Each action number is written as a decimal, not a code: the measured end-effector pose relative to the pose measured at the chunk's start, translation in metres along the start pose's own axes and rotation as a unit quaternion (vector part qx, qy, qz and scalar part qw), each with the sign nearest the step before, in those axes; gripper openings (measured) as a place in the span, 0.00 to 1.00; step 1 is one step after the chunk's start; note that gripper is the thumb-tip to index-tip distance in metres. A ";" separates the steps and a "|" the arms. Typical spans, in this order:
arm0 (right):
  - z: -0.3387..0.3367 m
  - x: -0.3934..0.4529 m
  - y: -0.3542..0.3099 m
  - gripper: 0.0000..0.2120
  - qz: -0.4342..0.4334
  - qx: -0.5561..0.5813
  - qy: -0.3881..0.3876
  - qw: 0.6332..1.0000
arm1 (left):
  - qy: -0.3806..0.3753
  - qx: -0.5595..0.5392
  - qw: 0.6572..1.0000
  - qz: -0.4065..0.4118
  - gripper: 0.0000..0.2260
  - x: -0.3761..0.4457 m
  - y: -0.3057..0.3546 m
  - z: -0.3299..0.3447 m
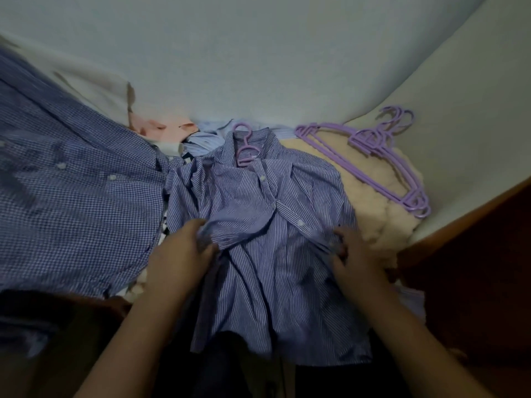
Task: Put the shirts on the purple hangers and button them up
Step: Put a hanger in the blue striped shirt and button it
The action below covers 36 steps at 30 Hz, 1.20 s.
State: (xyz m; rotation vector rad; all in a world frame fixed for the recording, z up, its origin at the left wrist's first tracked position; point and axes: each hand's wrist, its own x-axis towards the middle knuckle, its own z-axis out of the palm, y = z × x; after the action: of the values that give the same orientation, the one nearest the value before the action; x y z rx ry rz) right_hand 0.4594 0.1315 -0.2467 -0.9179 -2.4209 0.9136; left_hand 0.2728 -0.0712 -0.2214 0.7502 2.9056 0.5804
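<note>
A blue striped shirt (267,254) lies in front of me on a purple hanger (244,147), whose hook sticks out at the collar. Its upper buttons look fastened. My left hand (184,248) pinches the shirt's left front edge at mid height. My right hand (353,251) pinches the button placket on the right, near a white button. A blue checked shirt (74,196) lies spread out to the left. Several spare purple hangers (382,156) are stacked at the right.
The spare hangers rest on a cream fluffy blanket (370,214). A heap of other clothes, pink (161,127) and light blue, lies behind the shirts against the pale wall. A dark wooden edge (465,225) runs along the right.
</note>
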 end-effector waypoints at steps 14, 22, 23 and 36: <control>-0.005 -0.014 0.000 0.26 0.109 -0.191 -0.072 0.973 | -0.131 -0.020 0.990 0.043 0.27 -0.067 0.044 0.058; 0.007 -0.019 -0.021 0.21 0.072 0.049 -0.218 0.972 | -0.097 -0.141 0.985 0.021 0.25 -0.032 0.057 0.069; 0.014 -0.019 -0.022 0.22 0.077 0.083 -0.244 0.963 | -0.089 -0.158 0.983 0.014 0.24 -0.027 0.059 0.070; 0.053 0.044 -0.035 0.13 0.024 0.098 -0.087 0.991 | -0.048 -0.286 0.957 -0.036 0.20 0.008 0.072 0.096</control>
State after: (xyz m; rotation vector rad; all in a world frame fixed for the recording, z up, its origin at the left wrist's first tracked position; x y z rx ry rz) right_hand 0.3837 0.1197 -0.2544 -0.8587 -2.4042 1.2723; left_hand 0.3150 0.0236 -0.2830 0.5629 2.4564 1.2537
